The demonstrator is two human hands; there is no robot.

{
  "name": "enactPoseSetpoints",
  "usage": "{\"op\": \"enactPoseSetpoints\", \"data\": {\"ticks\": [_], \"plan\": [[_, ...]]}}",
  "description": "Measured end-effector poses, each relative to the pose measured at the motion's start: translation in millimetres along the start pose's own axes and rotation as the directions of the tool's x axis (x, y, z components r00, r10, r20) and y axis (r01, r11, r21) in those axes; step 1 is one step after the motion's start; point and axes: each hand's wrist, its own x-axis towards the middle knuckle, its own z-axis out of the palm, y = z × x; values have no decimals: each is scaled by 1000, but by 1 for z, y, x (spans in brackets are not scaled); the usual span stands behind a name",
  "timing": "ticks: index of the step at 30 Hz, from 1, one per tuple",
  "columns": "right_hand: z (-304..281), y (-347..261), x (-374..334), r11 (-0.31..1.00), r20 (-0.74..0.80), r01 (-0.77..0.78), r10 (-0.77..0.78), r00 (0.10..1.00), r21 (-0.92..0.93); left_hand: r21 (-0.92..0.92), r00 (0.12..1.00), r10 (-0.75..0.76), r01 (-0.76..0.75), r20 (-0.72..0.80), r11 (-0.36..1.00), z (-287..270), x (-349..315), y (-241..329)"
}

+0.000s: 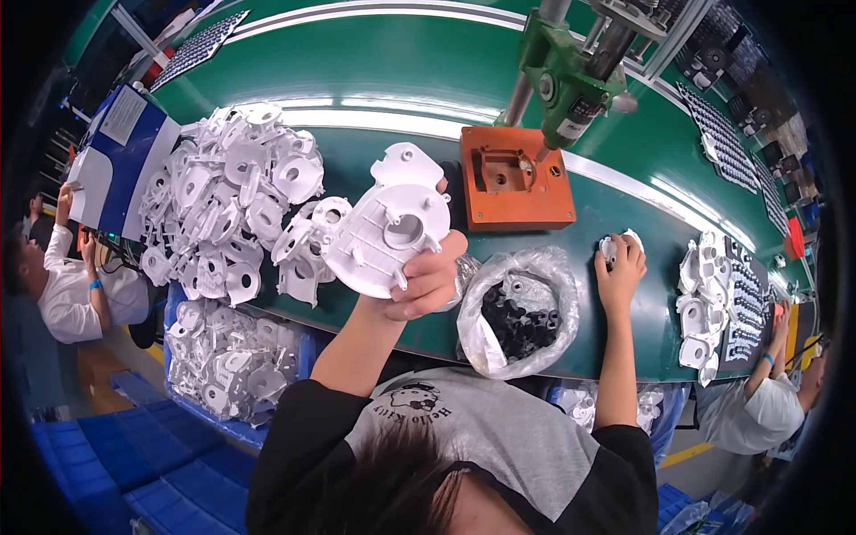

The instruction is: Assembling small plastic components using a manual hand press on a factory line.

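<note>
My left hand (430,278) is closed on the edge of a white plastic housing part (379,239), raised above the near side of the bench. Its face has a round hole, ribs and small posts. Over to the right, my right hand (620,278) has its fingers curled round another white plastic part (608,249) at the bench top, mostly covered by the fingers. Between my arms stands a clear plastic bag (569,308) holding small black parts (522,325). Behind it sits an orange fixture block (490,203) under a green press (575,85).
A tall heap of white parts (236,169) covers the bench's left side, beside a blue and white machine (125,160). Below it is a full blue crate (303,357). White parts (700,303) lie at the far right, by a dark tray (747,303). People work on both sides.
</note>
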Motion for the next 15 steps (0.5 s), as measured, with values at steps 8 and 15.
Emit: {"op": "enactPoseSetpoints", "data": {"ticks": [8, 15], "plan": [[-1, 0, 0, 1000, 4, 9, -9, 1000, 18, 220, 997, 67, -58, -33, 974, -8, -3, -1], [-2, 0, 1, 1000, 18, 9, -10, 1000, 25, 940, 827, 549, 82, 122, -332, 1, 0, -14]]}}
